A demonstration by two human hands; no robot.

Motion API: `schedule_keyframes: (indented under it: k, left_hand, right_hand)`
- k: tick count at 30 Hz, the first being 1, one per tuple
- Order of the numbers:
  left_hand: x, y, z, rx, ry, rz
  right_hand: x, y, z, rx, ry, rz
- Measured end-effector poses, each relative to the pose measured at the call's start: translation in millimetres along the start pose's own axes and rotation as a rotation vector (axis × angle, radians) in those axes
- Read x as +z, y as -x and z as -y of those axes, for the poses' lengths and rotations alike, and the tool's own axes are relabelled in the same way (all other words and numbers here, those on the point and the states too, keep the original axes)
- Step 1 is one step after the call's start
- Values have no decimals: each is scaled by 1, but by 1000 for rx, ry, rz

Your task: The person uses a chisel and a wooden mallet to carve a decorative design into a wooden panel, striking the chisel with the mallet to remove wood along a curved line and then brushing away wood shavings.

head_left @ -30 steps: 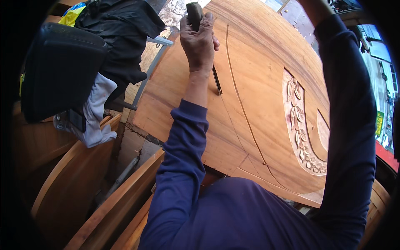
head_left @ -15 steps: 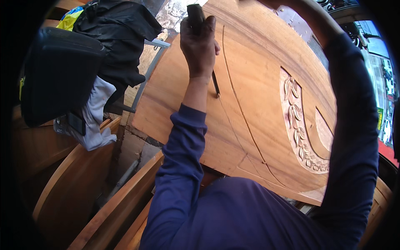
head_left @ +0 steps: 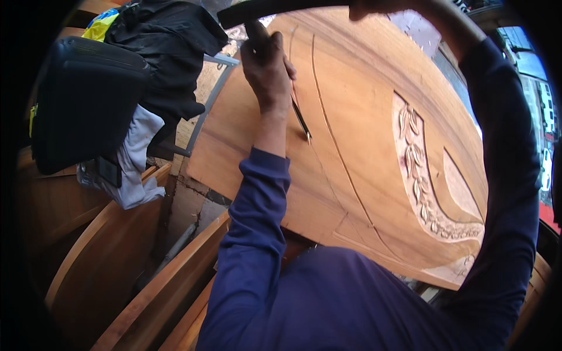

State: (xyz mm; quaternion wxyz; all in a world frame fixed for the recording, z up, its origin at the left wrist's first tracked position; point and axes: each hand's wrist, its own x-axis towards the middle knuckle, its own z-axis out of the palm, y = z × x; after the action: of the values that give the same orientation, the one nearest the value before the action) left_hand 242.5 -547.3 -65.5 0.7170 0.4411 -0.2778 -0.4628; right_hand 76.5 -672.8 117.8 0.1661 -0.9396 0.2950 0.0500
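Left hand [head_left: 266, 73] at 12 o'clock, fingers in a fist round a chisel-like tool [head_left: 257, 36]; I see its blunt handle top poking out above. Its thin dark shaft [head_left: 301, 121] shows below the fist, pale tip down on the wooden panel [head_left: 369, 140], at a faint drawn line [head_left: 321, 165]. Right hand [head_left: 383, 7] at 1 o'clock, partly cut off by my upper edge, gripping a long dark striker [head_left: 263, 9]. Striker's free end meets the handle top in my view; actual contact I cannot tell. Panel spreads from centre toward 3 o'clock, with a curved groove [head_left: 339, 155] near the tip and leafy relief carving [head_left: 414, 157] at 3. Pale cloth [head_left: 136, 158] at 9.
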Motion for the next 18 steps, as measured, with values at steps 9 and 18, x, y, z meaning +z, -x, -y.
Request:
schedule_keyframes:
  k: [9, 18]
  left_hand:
    - [13, 9, -11, 63, 29, 44]
    - [16, 13, -4, 37, 54, 41]
  right_hand:
    - [-4, -18, 6, 319, -237, -297]
    - [-33, -20, -22, 445, -504, -772]
